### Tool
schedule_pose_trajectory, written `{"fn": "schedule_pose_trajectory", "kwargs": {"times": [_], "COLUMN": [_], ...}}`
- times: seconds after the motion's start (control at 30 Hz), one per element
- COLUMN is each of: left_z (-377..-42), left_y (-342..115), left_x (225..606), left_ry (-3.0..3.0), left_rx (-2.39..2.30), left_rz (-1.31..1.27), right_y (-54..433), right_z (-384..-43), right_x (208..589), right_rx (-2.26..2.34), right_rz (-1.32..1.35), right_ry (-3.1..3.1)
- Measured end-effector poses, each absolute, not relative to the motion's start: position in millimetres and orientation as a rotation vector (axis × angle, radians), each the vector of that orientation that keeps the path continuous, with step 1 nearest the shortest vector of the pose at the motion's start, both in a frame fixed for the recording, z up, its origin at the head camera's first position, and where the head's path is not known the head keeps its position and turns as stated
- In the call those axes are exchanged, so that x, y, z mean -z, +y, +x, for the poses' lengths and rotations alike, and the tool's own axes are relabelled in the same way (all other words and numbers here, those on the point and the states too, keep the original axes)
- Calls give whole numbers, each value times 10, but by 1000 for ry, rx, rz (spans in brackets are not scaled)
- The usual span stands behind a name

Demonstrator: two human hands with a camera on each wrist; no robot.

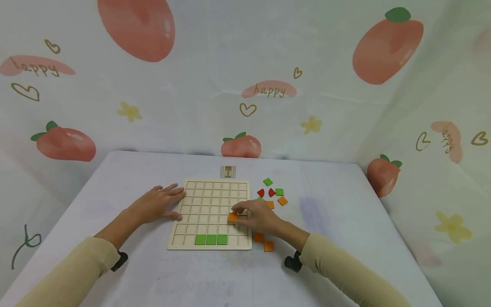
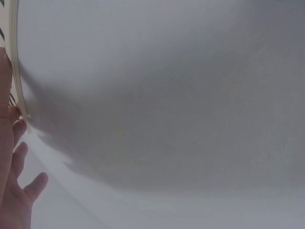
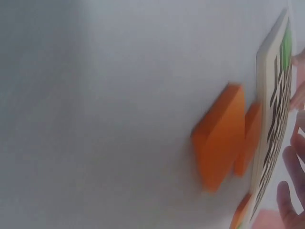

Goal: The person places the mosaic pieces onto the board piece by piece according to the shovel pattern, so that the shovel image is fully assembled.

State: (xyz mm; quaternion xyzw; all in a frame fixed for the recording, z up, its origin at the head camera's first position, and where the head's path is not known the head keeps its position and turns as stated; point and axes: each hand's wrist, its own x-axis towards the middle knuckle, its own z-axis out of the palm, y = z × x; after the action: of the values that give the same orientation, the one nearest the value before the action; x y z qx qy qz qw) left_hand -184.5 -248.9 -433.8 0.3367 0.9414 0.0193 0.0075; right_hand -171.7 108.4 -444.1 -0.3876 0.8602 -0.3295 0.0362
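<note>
A wooden grid board (image 1: 203,207) lies on the table, with a row of three green square tiles (image 1: 211,239) set in its front row. My right hand (image 1: 261,215) is over the board's right side and pinches an orange square tile (image 1: 232,217) between thumb and fingers. At the board's left edge, my left hand (image 1: 159,205) rests with fingers extended, touching the rim. In the left wrist view, its fingers (image 2: 18,162) show beside the board's edge. The right wrist view shows part of the right hand (image 3: 296,164) above the board, with the pinched tile out of sight.
Two orange tiles (image 1: 269,246) lie right of the board's front corner. Beyond the right hand are loose green tiles (image 1: 279,192), red pieces (image 1: 272,192) and more orange tiles (image 1: 282,201). A small patterned card (image 1: 228,172) lies behind the board. A printed curtain (image 1: 192,85) hangs behind the table.
</note>
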Motion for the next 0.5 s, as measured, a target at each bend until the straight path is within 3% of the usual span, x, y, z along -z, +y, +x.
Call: {"fn": "schedule_pose_trajectory", "kwargs": {"times": [0.5], "left_z": [-1848], "left_y": [-2494], "left_x": [4360], "left_ry": [2959], "left_rx": [-32], "left_rz": [1077], "right_y": [757], "right_z": [-1673], "right_x": [4464], "right_rx": [922], "right_rz": [-1282], "right_ry": [2600]}}
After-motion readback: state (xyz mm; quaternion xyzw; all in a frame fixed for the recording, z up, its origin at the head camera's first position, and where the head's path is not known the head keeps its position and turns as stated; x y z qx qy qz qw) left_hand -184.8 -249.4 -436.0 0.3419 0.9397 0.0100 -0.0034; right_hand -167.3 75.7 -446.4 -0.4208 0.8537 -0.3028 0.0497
